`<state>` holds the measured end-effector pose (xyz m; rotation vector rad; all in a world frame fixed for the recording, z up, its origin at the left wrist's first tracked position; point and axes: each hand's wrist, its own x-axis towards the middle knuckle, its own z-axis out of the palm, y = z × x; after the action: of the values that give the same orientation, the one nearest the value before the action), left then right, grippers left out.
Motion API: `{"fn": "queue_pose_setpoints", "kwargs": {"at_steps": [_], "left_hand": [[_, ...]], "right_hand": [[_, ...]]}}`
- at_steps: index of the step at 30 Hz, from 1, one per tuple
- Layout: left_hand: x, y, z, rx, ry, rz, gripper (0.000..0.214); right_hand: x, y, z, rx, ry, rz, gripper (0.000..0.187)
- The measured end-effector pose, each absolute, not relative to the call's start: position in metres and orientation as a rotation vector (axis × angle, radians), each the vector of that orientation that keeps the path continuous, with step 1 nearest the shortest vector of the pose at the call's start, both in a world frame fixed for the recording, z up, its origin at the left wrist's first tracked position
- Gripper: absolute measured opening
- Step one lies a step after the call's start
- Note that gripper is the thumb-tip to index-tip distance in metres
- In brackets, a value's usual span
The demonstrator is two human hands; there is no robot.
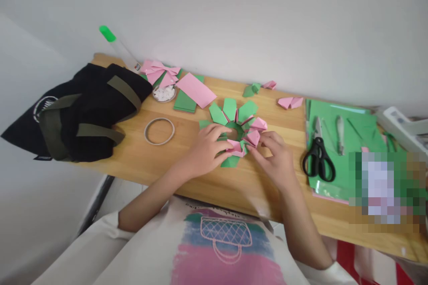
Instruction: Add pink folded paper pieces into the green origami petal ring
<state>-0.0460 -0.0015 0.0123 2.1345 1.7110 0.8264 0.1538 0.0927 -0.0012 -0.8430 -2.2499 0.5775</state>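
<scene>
A wreath of folded green and pink paper lies on the wooden table in front of me, its pieces set in a circle around an open middle. My left hand grips its left and near side, fingers around a pink folded piece. On the opposite side, my right hand pinches the wreath's edge beside another pink piece. My fingers hide parts of the near and left pieces.
Left are a black bag, a tape ring, and a dish of white bits. Pink paper and folded pieces lie along the back. Scissors and a cutter rest on green sheets at right.
</scene>
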Motion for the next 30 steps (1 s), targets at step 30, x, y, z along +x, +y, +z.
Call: {"fn": "queue_pose_setpoints", "kwargs": {"at_steps": [30], "left_hand": [[-0.060,-0.034,0.018,2.119,1.815,1.027,0.018]], "right_hand": [[0.149,0.036,0.014,-0.844,-2.369,0.423,0.014]]}}
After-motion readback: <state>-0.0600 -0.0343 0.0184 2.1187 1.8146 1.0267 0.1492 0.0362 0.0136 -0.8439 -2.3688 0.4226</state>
